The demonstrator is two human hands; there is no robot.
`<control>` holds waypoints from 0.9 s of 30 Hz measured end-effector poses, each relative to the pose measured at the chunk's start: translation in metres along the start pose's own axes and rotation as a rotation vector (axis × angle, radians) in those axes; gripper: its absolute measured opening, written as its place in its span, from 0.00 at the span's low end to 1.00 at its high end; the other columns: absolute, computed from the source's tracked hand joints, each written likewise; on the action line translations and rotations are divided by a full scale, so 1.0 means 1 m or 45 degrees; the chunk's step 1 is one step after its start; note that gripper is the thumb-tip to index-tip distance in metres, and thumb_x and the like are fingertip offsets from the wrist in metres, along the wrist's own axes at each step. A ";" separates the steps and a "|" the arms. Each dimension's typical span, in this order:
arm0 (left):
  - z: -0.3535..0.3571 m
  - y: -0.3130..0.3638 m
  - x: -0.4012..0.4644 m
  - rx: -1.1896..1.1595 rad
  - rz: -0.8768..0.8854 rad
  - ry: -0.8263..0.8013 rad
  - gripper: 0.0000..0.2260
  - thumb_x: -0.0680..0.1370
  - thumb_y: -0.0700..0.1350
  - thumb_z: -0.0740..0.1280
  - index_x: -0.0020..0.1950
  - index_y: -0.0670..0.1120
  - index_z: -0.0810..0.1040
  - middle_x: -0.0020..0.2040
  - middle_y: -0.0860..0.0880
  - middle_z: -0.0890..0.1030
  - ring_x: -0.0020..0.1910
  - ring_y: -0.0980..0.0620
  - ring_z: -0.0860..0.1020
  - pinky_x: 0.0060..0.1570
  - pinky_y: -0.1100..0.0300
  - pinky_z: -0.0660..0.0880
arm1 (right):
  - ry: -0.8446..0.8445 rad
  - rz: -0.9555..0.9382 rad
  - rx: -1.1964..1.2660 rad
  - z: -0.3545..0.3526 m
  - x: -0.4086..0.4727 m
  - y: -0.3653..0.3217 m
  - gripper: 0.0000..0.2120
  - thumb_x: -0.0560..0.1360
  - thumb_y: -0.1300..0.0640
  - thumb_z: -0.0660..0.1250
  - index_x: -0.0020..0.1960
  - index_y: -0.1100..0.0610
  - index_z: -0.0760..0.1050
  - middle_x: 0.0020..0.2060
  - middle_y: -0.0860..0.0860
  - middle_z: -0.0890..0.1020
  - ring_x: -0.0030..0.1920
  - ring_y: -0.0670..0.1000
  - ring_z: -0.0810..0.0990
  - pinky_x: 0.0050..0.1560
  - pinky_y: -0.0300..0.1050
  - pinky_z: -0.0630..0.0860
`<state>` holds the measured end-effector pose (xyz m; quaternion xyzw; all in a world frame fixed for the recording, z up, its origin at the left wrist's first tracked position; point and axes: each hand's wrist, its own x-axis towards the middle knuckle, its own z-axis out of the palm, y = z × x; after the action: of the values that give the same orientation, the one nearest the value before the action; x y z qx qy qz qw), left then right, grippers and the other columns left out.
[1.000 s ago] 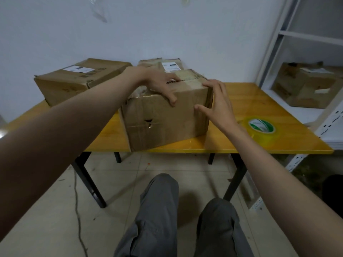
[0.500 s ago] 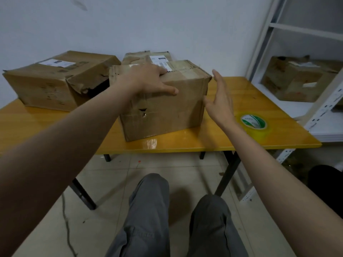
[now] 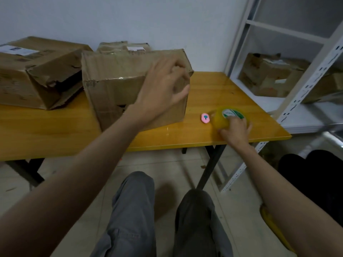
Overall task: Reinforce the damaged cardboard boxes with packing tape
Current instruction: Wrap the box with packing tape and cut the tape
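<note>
Two bare hands work at a yellow wooden table. Right hand curls its fingers around a roll of yellow packing tape near the table's front right corner. Left hand hovers blurred before the middle cardboard box, fingers loosely spread, holding nothing; whether it touches is unclear. Three boxes sit on the table: the middle one, a torn box to its left, and a flatter box behind. One small pink object lies beside the tape. A fourth box rests on white metal shelving to the right, against a white wall
</note>
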<state>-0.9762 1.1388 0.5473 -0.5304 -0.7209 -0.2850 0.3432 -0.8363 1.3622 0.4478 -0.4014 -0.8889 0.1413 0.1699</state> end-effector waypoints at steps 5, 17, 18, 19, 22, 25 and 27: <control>0.026 0.013 -0.013 -0.427 -0.218 -0.242 0.12 0.79 0.44 0.69 0.62 0.46 0.81 0.60 0.48 0.77 0.61 0.52 0.74 0.63 0.64 0.68 | 0.174 -0.195 0.640 0.003 -0.035 -0.008 0.24 0.79 0.53 0.69 0.72 0.59 0.69 0.69 0.57 0.74 0.74 0.59 0.66 0.77 0.67 0.56; 0.011 0.004 -0.033 -0.590 -0.667 -0.176 0.07 0.76 0.46 0.75 0.53 0.46 0.87 0.49 0.49 0.83 0.45 0.58 0.80 0.46 0.72 0.74 | 0.002 -0.758 1.013 0.038 -0.070 -0.060 0.13 0.77 0.53 0.70 0.56 0.56 0.70 0.51 0.53 0.76 0.52 0.56 0.75 0.52 0.57 0.75; 0.009 0.002 -0.034 -0.576 -0.695 -0.173 0.07 0.74 0.45 0.77 0.50 0.46 0.87 0.47 0.49 0.84 0.43 0.57 0.81 0.44 0.70 0.76 | -0.005 -0.736 1.022 0.041 -0.071 -0.062 0.14 0.77 0.52 0.70 0.57 0.54 0.70 0.52 0.53 0.77 0.54 0.57 0.75 0.55 0.60 0.75; 0.007 0.000 -0.036 -0.570 -0.713 -0.183 0.07 0.72 0.45 0.79 0.49 0.46 0.87 0.45 0.50 0.85 0.42 0.55 0.82 0.44 0.67 0.78 | -0.005 -0.717 1.030 0.044 -0.073 -0.063 0.14 0.77 0.51 0.70 0.58 0.54 0.70 0.53 0.52 0.77 0.55 0.59 0.76 0.57 0.63 0.75; 0.004 -0.003 -0.038 -0.573 -0.729 -0.222 0.04 0.71 0.43 0.79 0.44 0.48 0.87 0.41 0.52 0.85 0.40 0.53 0.83 0.45 0.61 0.79 | -0.006 -0.686 1.061 0.046 -0.078 -0.066 0.13 0.77 0.51 0.70 0.57 0.52 0.69 0.53 0.52 0.76 0.56 0.60 0.76 0.58 0.67 0.75; 0.004 0.000 -0.033 -0.578 -0.685 -0.178 0.03 0.73 0.41 0.76 0.42 0.48 0.84 0.42 0.51 0.83 0.40 0.55 0.80 0.42 0.67 0.76 | 0.016 -0.669 1.058 0.043 -0.079 -0.070 0.13 0.77 0.47 0.70 0.54 0.52 0.70 0.49 0.49 0.77 0.53 0.60 0.77 0.55 0.64 0.76; 0.005 0.005 -0.025 -0.611 -0.620 -0.134 0.04 0.75 0.40 0.73 0.42 0.47 0.80 0.42 0.51 0.82 0.41 0.56 0.79 0.43 0.64 0.75 | 0.031 -0.604 1.149 0.037 -0.080 -0.074 0.14 0.78 0.49 0.70 0.52 0.57 0.71 0.43 0.45 0.78 0.45 0.50 0.78 0.46 0.51 0.76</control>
<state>-0.9668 1.1296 0.5246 -0.4223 -0.7554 -0.4923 0.0928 -0.8517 1.2502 0.4280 -0.0766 -0.8039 0.4641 0.3640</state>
